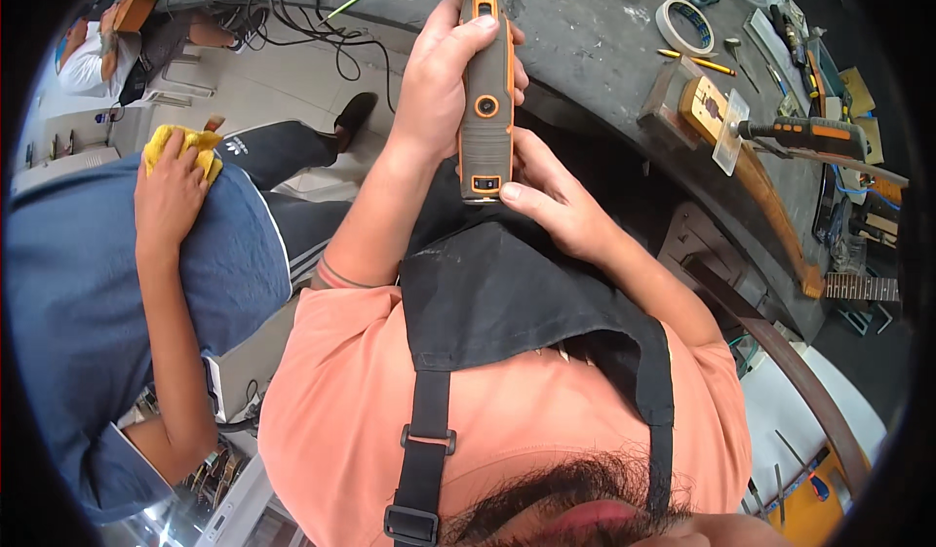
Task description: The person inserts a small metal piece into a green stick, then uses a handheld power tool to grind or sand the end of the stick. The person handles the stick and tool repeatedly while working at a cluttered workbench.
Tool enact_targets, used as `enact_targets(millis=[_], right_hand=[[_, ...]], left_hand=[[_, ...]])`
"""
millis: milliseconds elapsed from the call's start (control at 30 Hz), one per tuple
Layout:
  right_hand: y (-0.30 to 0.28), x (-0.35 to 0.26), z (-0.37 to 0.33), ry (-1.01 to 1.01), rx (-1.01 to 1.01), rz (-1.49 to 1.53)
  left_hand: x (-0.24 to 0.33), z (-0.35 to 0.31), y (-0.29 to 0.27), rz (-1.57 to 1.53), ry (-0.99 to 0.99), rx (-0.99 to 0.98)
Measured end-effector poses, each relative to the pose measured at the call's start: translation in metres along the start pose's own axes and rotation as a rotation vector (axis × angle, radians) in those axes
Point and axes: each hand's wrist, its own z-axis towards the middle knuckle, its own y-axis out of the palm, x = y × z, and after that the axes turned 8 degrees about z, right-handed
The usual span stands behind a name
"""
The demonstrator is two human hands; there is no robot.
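A grey and orange oscillating multi-tool [486,133] is held upright in the picture, its head at the upper edge, partly cut off. My left hand [436,84] is wrapped round its upper body, with the thumb on the slide switch and fingertips showing on the far side. At the tool's lower end, my right hand [558,204] is closed about the base. Its thumb presses near the dial at the bottom edge, while its other fingers are partly hidden behind the body.
The grey workbench [585,20] carries a masking tape roll [685,27], a yellow pencil [696,63], and a wooden piece [704,103] under an orange and black clamp [809,137]. Black cables [312,25] hang at left. A co-worker's hand [174,191] holds a yellow cloth [200,147].
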Motion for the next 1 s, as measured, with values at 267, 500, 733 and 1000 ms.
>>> enact_targets(millis=[267, 500, 733, 1000], right_hand=[[0.002, -0.002, 0.003, -0.040, 0.145, -0.067], [-0.023, -0.042, 0.035, -0.531, 0.554, -0.334], [-0.020, -0.056, 0.056, -0.531, 0.518, -0.386], [-0.033, -0.058, 0.051, -0.611, 0.458, -0.600]], left_hand=[[-0.001, 0.001, 0.002, 0.039, 0.045, -0.050], [-0.013, -0.015, -0.004, -0.005, 0.097, -0.174], [-0.016, -0.027, 0.003, -0.016, 0.120, -0.235], [-0.014, -0.034, 0.010, 0.047, 0.110, -0.216]])
